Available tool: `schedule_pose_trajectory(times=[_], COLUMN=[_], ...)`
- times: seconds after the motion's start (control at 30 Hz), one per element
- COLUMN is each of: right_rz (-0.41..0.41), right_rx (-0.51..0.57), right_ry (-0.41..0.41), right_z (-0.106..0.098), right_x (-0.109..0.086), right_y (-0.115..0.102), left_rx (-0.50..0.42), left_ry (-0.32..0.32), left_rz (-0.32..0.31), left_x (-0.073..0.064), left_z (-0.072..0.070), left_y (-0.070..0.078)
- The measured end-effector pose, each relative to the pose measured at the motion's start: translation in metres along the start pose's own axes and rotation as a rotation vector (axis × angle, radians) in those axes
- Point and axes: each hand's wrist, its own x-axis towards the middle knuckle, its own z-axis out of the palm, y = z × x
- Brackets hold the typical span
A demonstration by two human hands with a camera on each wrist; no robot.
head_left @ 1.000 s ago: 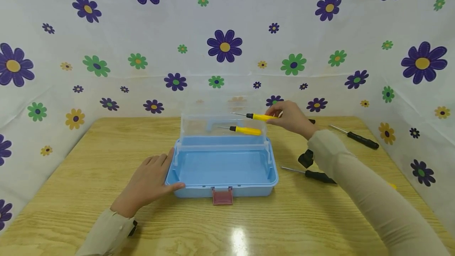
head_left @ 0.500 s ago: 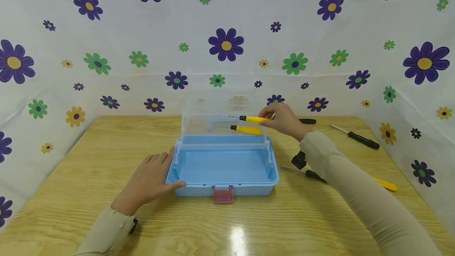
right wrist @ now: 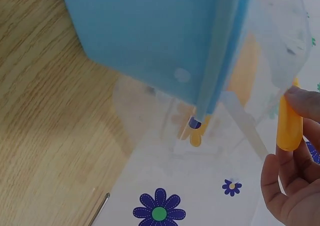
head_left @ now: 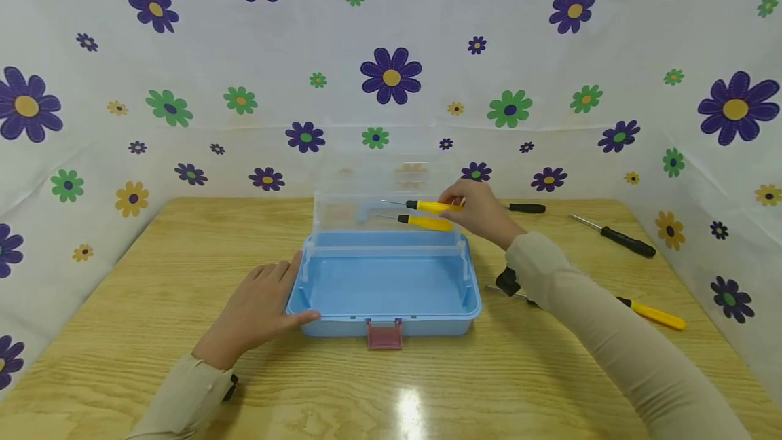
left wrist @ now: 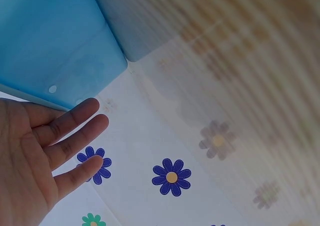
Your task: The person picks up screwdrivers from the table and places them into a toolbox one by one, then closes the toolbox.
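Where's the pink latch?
In the head view, the pink latch is midway along the front of the blue box, to the right of the left hand.

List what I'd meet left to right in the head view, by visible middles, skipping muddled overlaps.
Left hand → blue box → right hand → back black-handled screwdriver → rightmost black-handled screwdriver → loose yellow-handled screwdriver.

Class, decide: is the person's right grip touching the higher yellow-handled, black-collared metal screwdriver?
Touching: the right wrist view shows the right grip with its thumb against the screwdriver's yellow handle.
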Motion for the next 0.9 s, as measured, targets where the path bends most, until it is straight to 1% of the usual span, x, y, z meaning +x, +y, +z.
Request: schedule_pose_trajectory(times=[0.17, 0.33, 0.63, 0.9], right_rz=[-0.016, -0.022, -0.02, -0.038], right_rx=[-0.03, -0.05, -0.038, -0.027], right_ry=[0.037, 0.053, 0.034, 0.027], right_z=[0.006, 0.01, 0.012, 0.015], right_x=[-0.003, -0.007, -0.01, -0.011], right_y=[0.001, 0.003, 0.002, 0.0], left_rx=[-0.003, -0.004, -0.011, -0.016], left_ry=[0.008, 0.011, 0.006, 0.005], left_rz=[0.003, 0.007, -0.001, -0.007], left_x=[0.0, 0.0, 0.0, 0.0], left_z=[-0.001, -0.001, 0.0, 0.0], left_y=[0.0, 0.001, 0.0, 0.0])
